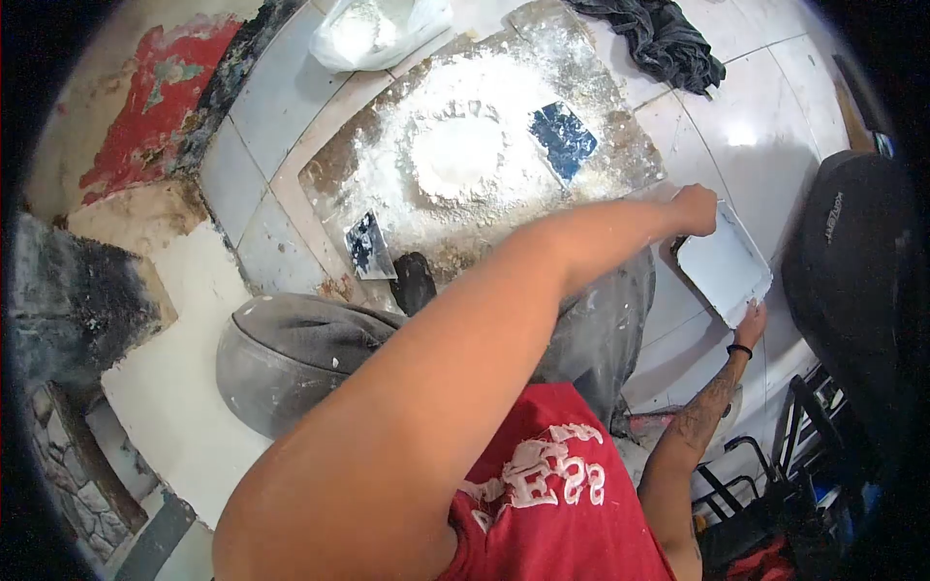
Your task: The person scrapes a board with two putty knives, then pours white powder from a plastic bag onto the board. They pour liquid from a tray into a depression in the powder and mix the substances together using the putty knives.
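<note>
A white rectangular tub [725, 263] is off to my right over the tiles, its pale inside facing me. My left arm reaches across my body, and my left hand [696, 210] is closed on the tub's far corner. At the near end, my right hand [749, 323] grips the rim, a black band around the wrist. To the left of the tub, a ring-shaped mound of white powder [457, 155] with a hollow in the middle lies on a dusty board [320, 179].
On the board are a blue rectangular sheet [564, 142] and a smaller dark blue piece [366, 246]. Behind stands an open plastic bag of white powder [378, 34], with a black cloth [664, 44] farther right. A large black case [848, 261] borders the right side.
</note>
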`<state>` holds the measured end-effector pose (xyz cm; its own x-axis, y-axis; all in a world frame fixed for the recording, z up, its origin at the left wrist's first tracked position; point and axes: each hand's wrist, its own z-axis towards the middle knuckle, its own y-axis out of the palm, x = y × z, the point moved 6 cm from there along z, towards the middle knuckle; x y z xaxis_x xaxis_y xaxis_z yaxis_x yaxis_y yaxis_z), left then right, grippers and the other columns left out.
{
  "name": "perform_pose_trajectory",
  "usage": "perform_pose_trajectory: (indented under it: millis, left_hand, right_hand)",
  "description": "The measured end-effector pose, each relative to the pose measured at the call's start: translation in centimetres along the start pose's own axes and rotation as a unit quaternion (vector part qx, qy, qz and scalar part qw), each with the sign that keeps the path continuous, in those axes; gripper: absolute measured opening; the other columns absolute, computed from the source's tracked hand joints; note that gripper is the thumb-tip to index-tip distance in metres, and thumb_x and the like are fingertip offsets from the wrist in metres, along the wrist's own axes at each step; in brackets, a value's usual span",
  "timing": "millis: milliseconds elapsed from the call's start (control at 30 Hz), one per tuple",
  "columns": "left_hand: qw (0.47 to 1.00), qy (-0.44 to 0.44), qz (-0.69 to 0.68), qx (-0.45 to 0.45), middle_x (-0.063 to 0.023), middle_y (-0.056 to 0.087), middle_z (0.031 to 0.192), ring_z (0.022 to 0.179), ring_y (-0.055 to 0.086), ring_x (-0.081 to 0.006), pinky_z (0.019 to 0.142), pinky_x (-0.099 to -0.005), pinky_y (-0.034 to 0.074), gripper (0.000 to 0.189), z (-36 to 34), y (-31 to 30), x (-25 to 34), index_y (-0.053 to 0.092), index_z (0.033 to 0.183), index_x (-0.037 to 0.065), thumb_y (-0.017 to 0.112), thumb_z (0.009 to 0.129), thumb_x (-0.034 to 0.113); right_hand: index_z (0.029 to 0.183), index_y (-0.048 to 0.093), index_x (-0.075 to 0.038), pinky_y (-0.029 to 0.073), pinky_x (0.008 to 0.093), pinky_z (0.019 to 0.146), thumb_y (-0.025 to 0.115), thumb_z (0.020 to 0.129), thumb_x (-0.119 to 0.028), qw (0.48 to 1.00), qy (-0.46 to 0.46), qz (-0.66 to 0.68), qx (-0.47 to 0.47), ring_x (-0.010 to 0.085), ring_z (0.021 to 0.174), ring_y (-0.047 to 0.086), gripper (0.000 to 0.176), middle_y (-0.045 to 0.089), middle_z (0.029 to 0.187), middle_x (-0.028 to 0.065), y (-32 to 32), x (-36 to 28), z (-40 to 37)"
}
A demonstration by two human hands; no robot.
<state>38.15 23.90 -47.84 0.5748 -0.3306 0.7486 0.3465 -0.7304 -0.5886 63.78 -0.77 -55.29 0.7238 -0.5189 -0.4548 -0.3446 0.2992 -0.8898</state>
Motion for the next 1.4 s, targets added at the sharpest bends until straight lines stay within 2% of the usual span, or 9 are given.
perform_pose_trajectory:
  millis: [133,233,433,533,667,767,933,1167,1400]
  left_hand:
    - [0.98,0.124,0.131,-0.08,-0.0251,0.062,0.084,0.084,0.06,-0.0402,0.076,-0.0446,0.048,0.028,-2.9,-4.5,-0.7,0.06,0.087,-0.004,0.055,0.065,0.012]
    - [0.962,0.21,0.156,-0.076,-0.0238,0.061,0.081,0.078,0.059,-0.0411,0.069,-0.0473,0.047,0.025,-11.3,-11.5,-3.3,0.058,0.087,-0.002,0.057,0.065,0.01]
    - [0.982,-0.121,0.058,-0.136,-0.0222,0.061,0.079,0.08,0.06,-0.036,0.069,-0.0431,0.046,0.014,-32.3,-19.4,-12.3,0.058,0.077,-0.002,0.054,0.065,0.005]
    - [0.975,-0.193,0.091,-0.068,-0.0227,0.061,0.092,0.088,0.059,-0.037,0.076,-0.0423,0.046,0.04,-39.5,-17.4,-18.3,0.059,0.1,0.0,0.066,0.075,0.03]
    - [0.902,-0.387,0.061,0.184,-0.0234,0.058,0.103,0.097,0.055,-0.0375,0.083,-0.0413,0.044,0.052,-47.5,-15.5,-24.6,0.053,0.11,-0.003,0.067,0.075,0.032]
    - [0.776,-0.543,0.107,0.301,-0.0238,0.054,0.112,0.105,0.052,-0.0366,0.088,-0.0409,0.041,0.065,-53.4,-13.2,-28.3,0.046,0.116,-0.006,0.069,0.075,0.038]
    - [0.744,-0.533,-0.068,0.397,-0.0253,0.055,0.11,0.106,0.052,-0.037,0.089,-0.0407,0.04,0.069,-57.1,-10.1,-35.2,0.046,0.113,-0.007,0.069,0.072,0.045]
    - [0.708,-0.563,-0.245,0.349,-0.0118,0.063,0.075,0.062,0.061,-0.0232,0.062,-0.0348,0.049,0.047,-55.4,-12.1,-33.4,0.055,0.096,0.001,0.072,0.072,0.037]
    - [0.756,-0.375,-0.382,0.376,0.0005,0.061,0.072,0.062,0.053,-0.0063,0.059,-0.0232,0.044,0.023,-53.5,-12.2,-32.8,0.061,0.088,0.001,0.068,0.079,0.021]
  right_hand:
    - [0.097,0.054,0.006,0.043,0.0341,0.072,0.046,0.092,-0.022,0.986,-0.158,-0.056,0.019,0.0243,0.073,0.052,0.03,0.059,0.084,0.0176,0.4,-0.4,-0.2]
    - [0.116,0.05,0.003,0.038,0.0431,0.089,0.05,0.089,-0.034,0.973,0.144,0.055,-0.172,0.0388,0.101,0.049,0.046,0.053,0.114,0.0234,1.8,3.7,0.6]
    - [0.118,0.051,0.003,0.038,0.0407,0.094,0.058,0.083,-0.038,0.954,0.055,-0.287,-0.063,0.0352,0.111,0.049,0.054,0.052,0.121,0.0221,-3.8,-2.8,3.1]
    - [0.112,0.056,0.002,0.039,0.04,0.092,0.056,0.083,-0.032,0.993,-0.068,-0.039,0.09,0.0346,0.106,0.053,0.045,0.056,0.114,0.0211,-5.0,-20.1,3.8]
    - [0.122,0.047,0.005,0.037,0.0372,0.096,0.067,0.077,-0.027,0.971,-0.125,0.081,-0.188,0.0291,0.115,0.049,0.058,0.053,0.121,0.0207,5.6,-40.4,3.6]
    - [0.121,0.047,-0.001,0.041,0.0397,0.091,0.071,0.072,-0.029,0.937,-0.268,-0.008,-0.224,0.0355,0.104,0.051,0.061,0.054,0.113,0.0225,12.4,-47.0,4.6]
    - [0.112,0.049,0.007,0.043,0.0411,0.088,0.081,0.056,-0.037,0.933,-0.229,-0.132,-0.246,0.0394,0.102,0.053,0.077,0.056,0.105,0.0277,17.5,-49.8,6.0]
    - [0.119,0.039,0.014,0.043,0.0393,0.091,0.083,0.054,-0.036,0.928,-0.17,-0.206,-0.262,0.0374,0.106,0.052,0.093,0.054,0.111,0.0295,17.9,-49.9,5.9]
    - [0.113,0.045,0.011,0.045,0.0388,0.086,0.083,0.057,-0.033,0.934,-0.184,-0.19,-0.239,0.0361,0.101,0.056,0.081,0.058,0.105,0.0271,18.2,-49.1,5.5]
